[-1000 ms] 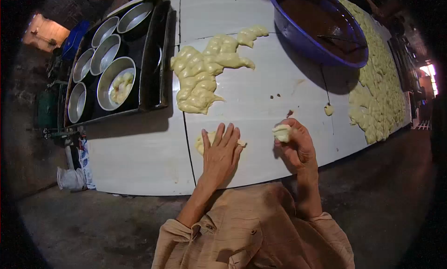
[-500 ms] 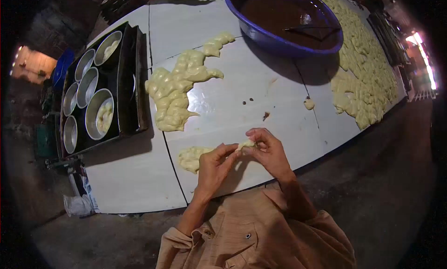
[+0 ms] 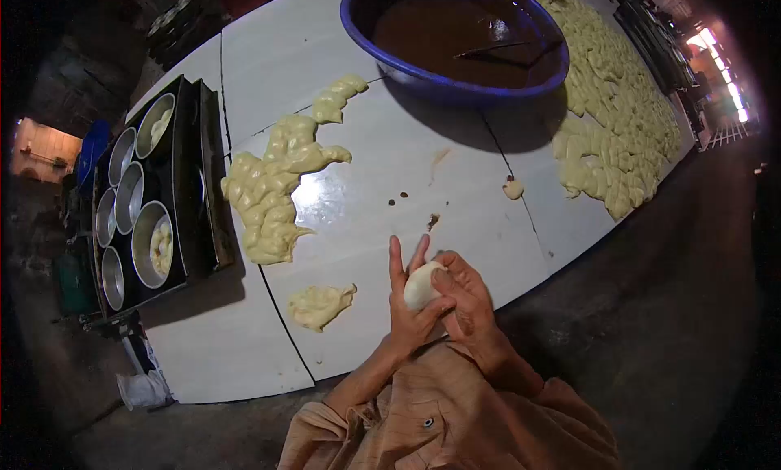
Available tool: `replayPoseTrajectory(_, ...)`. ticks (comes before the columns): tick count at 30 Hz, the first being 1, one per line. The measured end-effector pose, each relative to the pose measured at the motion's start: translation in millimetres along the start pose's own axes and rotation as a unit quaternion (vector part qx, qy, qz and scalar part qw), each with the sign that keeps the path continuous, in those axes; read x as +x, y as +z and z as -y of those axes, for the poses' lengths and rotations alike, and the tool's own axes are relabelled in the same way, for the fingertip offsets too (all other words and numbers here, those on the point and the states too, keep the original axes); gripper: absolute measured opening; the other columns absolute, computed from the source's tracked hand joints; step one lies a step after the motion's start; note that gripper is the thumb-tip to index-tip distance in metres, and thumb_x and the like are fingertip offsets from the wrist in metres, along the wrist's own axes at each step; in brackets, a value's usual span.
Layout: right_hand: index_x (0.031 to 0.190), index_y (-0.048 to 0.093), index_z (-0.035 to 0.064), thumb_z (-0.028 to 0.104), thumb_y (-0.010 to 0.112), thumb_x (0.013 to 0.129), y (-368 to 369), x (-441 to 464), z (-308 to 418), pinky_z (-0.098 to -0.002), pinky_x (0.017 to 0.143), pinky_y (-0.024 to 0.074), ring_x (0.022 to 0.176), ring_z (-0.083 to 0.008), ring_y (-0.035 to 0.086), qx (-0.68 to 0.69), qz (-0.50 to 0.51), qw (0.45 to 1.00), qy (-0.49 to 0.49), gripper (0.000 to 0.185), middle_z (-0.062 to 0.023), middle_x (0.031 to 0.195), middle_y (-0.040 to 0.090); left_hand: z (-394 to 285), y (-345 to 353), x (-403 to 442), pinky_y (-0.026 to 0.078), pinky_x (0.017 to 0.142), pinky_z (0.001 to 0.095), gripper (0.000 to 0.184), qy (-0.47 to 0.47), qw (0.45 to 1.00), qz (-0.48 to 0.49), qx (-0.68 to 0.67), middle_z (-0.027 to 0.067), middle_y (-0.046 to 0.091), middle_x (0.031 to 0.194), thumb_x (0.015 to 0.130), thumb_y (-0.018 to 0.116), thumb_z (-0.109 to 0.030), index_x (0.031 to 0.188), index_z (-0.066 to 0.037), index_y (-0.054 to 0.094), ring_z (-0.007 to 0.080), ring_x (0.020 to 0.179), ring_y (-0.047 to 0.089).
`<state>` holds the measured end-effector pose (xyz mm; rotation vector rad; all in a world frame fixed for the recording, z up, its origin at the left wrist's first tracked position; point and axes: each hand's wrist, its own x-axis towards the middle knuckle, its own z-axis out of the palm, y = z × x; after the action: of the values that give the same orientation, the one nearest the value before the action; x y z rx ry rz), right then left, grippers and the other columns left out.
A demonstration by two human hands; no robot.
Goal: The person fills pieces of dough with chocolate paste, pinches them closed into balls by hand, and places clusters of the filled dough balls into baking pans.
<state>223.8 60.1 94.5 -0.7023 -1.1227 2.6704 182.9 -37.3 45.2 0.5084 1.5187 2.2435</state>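
Note:
A smooth, pale ball of dough [image 3: 421,286] is held between my two hands above the table's near edge. My left hand [image 3: 407,311] cups it from the left, two fingers stretched out past it and the thumb below. From the right, my right hand [image 3: 468,295] curls its fingers and thumb over the ball. To the left of my hands lies a small flat piece of dough [image 3: 320,306]. Beyond that spreads a larger lumpy sheet of dough [image 3: 272,185]. Just ahead of my fingertips is a small dark smear of filling [image 3: 433,221].
A purple basin [image 3: 455,92] of brown liquid stands at the back. On the left, a black tray [image 3: 175,202] carries several round tins [image 3: 149,244], some with dough pieces inside. A wide mass of dough [image 3: 610,104] covers the table's right side. One small scrap [image 3: 512,188] lies nearby.
The dough my fingers were pinching is now a rounded ball between my hands. My left hand has moved away from the flat piece, and the view has shifted right.

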Motion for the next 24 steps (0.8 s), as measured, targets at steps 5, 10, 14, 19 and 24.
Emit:
replayPoseTrajectory(5,0.109,0.057,0.0004,0.009,0.063,0.098,-29,45,17,-0.0303,0.068,0.0543,0.079,-0.0173,0.069,-0.657,-0.166,0.728,-0.103,0.015,-0.014,0.093,0.069,-26,-25,6,0.058,0.088,0.0379,0.097,-0.059,0.992,-0.098,0.049,0.0218,0.025,0.158,0.095,0.063,-0.007,0.161,-0.018,-0.006,0.0292,0.126,0.051)
replayPoseTrajectory(10,0.109,0.059,0.0038,0.011,0.064,0.095,-32,76,-31,-0.0455,0.059,0.0525,0.063,-0.0387,0.067,-0.651,-0.031,0.64,-0.407,0.017,-0.0171,0.073,0.067,-61,-59,18,0.055,0.087,0.0299,0.085,-0.036,0.98,-0.181,0.073,0.0233,0.042,0.146,0.099,0.06,-0.007,0.161,-0.013,0.001,0.023,0.115,0.061)
replayPoseTrajectory(14,0.113,0.057,0.0086,0.021,0.059,0.1,-8,87,-17,-0.0482,0.054,0.0526,0.064,-0.039,0.068,-0.679,-0.115,0.687,-0.232,0.018,-0.0182,0.068,0.066,-70,-71,13,0.056,0.086,0.0299,0.078,-0.045,0.974,-0.199,0.103,0.0221,0.052,0.135,0.102,0.059,-0.017,0.16,-0.013,0.007,0.0197,0.106,0.066)
replayPoseTrajectory(19,0.11,0.057,0.0089,0.022,0.054,0.102,-7,135,-22,-0.0478,0.054,0.0536,0.063,-0.0376,0.068,-0.695,0.0,0.614,-0.374,0.016,-0.0158,0.072,0.068,-66,-86,5,0.056,0.084,0.0287,0.078,-0.038,0.97,-0.221,0.09,0.0218,0.056,0.131,0.101,0.059,-0.013,0.16,-0.013,0.009,0.0179,0.099,0.067)
replayPoseTrajectory(24,0.108,0.056,0.0058,0.02,0.059,0.1,18,131,6,-0.0355,0.068,0.0555,0.079,-0.0192,0.068,-0.36,0.021,0.928,-0.094,0.016,-0.0117,0.082,0.068,-76,-91,7,0.058,0.082,0.0299,0.076,-0.05,0.967,-0.233,0.09,0.0211,0.06,0.124,0.101,0.059,-0.011,0.16,-0.013,0.011,0.0182,0.096,0.068)
